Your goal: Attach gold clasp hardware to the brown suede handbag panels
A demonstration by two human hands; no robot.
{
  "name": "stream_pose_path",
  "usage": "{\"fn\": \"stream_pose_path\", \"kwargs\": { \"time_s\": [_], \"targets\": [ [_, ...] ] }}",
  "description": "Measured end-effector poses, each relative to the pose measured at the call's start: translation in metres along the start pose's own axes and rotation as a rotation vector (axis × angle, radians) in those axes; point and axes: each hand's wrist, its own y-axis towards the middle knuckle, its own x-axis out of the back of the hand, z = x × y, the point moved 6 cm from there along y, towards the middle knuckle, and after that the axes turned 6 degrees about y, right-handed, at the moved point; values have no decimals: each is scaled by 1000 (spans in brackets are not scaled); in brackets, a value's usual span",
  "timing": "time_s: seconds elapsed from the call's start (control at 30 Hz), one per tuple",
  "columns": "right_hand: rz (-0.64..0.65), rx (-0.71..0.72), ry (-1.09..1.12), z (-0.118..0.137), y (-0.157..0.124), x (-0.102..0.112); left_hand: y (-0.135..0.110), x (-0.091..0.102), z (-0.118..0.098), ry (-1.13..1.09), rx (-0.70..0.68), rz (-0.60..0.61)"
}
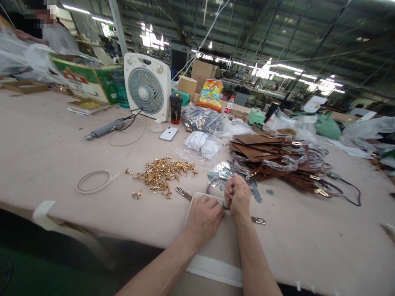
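A beige panel with a white edge lies at the table's front edge, partly under my forearms. Across its top runs a thin brown strap with metal end pieces, its middle hidden by my hands. My left hand rests over the panel, its fingers curled together and pressed down on the strap. My right hand is closed in a fist around an upright tool with a pale handle, whose lower end meets the strap near my left fingertips. Its tip is hidden. A pile of small gold hardware pieces lies to the left.
Brown bag pieces are stacked at right. Beyond the gold pieces are a phone, a tumbler, a box fan and a corded electric screwdriver. A tape roll lies at left. A person stands at far left.
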Motion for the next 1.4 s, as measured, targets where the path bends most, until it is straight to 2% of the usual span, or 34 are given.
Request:
{"fn": "stream_pose_path", "kwargs": {
  "time_s": [0.3,0.67,0.83,0.97,1.07,1.13,1.23,1.3,1.4],
  "targets": [
    [69,45,1,0,-4,-4,1,2,0,7,30,3],
    [156,231,-132,2,-27,1,-3,-4,3,-23,57,-40],
    [195,328,-145,6,-44,2,-3,-8,7,-87,121,-6],
    [239,410,-220,10,-58,1,-1,-1,2,-89,64,-23],
    [185,352,-167,17,-53,4,-1,3,-2,-66,31,6],
    [49,316,-21,29,-45,12,-1,3,-3,-66,45,25],
    [-118,397,120,49,-39,24,-1,3,-2,-64,69,20],
    [-89,434,110,54,-42,22,1,2,-2,-65,80,16],
    [38,414,49,44,-53,11,3,0,0,-75,100,17]
  ]
}}
